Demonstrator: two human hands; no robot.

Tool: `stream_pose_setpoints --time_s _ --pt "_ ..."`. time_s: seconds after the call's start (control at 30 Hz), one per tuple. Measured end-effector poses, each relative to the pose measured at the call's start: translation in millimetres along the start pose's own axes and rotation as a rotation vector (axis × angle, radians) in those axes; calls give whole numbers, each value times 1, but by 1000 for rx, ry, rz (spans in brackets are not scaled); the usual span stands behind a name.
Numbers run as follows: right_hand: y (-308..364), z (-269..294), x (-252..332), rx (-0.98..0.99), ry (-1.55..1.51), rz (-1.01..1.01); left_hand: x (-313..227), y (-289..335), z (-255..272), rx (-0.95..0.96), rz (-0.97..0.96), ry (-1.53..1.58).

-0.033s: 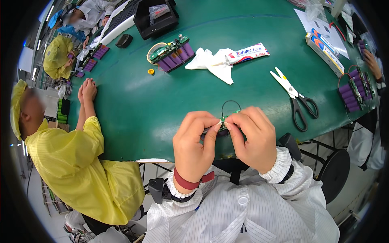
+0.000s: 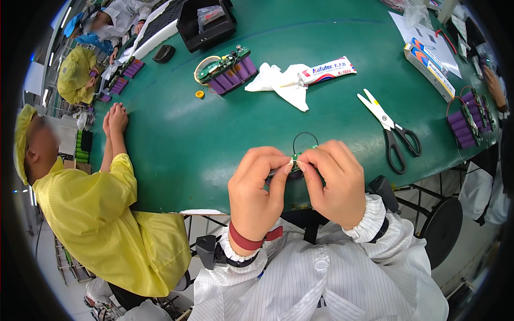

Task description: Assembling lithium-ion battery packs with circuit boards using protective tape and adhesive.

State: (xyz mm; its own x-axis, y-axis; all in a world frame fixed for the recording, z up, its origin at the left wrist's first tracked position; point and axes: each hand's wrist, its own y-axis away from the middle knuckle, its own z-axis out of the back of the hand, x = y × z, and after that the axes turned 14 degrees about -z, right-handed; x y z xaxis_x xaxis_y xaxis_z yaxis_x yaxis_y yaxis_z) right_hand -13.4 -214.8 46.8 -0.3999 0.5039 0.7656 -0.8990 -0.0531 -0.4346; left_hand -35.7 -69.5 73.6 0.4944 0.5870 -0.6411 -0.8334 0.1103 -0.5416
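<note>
At the near edge of the green table my left hand [image 2: 257, 184] and my right hand [image 2: 336, 184] meet, thumbs and forefingers pinched almost tip to tip. Something small and whitish shows at the fingertips, too small to name. Right beneath them is a green circuit board [image 2: 295, 169] on a dark body, mostly covered by my fingers. A thin black wire [image 2: 305, 134] loops up from it on the far side. Nearest to my right hand lies a pair of scissors [image 2: 389, 128], with white blades apart and black handles.
Farther back are a purple battery pack [image 2: 230, 73] with a circuit board, a yellow cap [image 2: 199, 94], a white tissue [image 2: 278, 85], a glue tube [image 2: 331, 70] and a black bin [image 2: 206, 40]. A carton [image 2: 428, 72] and more packs [image 2: 466, 125] sit right. A yellow-clad person [image 2: 101, 208] sits left.
</note>
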Motion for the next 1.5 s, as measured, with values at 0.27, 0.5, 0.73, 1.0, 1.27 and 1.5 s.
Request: stream_pose_setpoints --time_s 0.27,0.5,0.73,1.0,1.27,1.5 --pt "-3 10 12 73 206 -75 5 6 -2 23 93 54" --pt "-17 20 17 180 365 58 6 6 -1 27 55 53" --pt "-29 25 19 250 443 221 7 8 -1 36 50 33" --pt "-32 25 10 321 320 211 8 8 -1 28 13 19" --pt "-28 27 28 350 447 187 8 12 0 21 6 11" --pt "-44 33 32 478 513 206 8 10 -2 -3 -73 -38"
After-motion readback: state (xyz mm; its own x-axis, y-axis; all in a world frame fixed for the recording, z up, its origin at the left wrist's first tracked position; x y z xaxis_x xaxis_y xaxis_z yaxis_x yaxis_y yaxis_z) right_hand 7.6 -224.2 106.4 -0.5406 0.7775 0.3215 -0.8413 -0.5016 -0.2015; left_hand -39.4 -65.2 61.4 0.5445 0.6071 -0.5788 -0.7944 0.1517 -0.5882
